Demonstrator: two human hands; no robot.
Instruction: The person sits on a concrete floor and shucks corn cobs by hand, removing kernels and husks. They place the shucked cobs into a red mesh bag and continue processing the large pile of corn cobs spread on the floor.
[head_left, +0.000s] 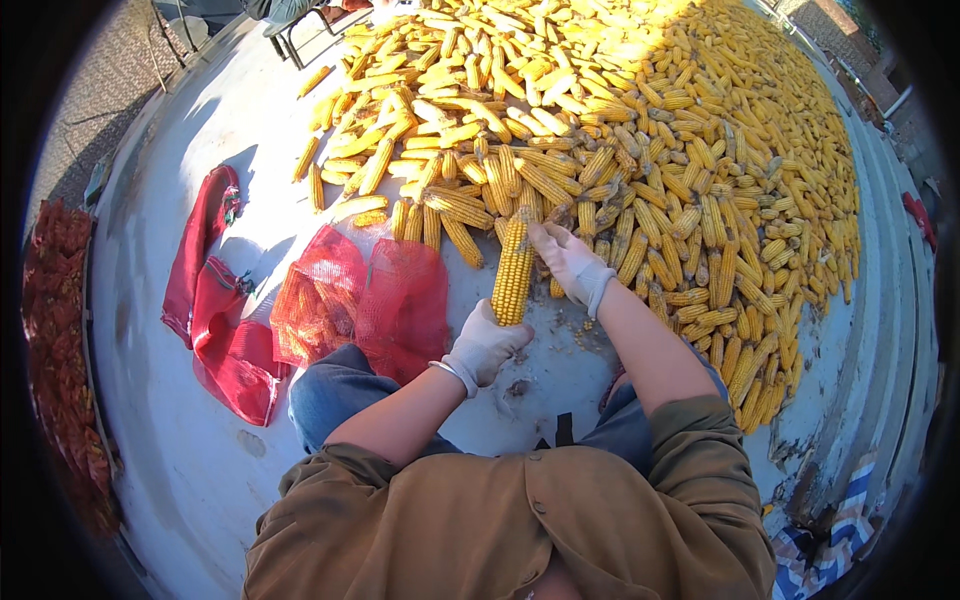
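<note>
My left hand, in a pale work glove, grips the lower end of a yellow ear of corn. The ear points up and away from me, above the concrete floor. My right hand, gloved too, has its fingertips at the ear's upper right side; whether they grip it cannot be told. Just beyond both hands lies a large heap of husked corn ears. Left of my left hand sits a red mesh bag with corn ears inside.
Folded red mesh bags lie on the floor at the left. Filled red bags line the far left edge. A person's legs and a stool are at the top. A striped plastic sheet lies at lower right.
</note>
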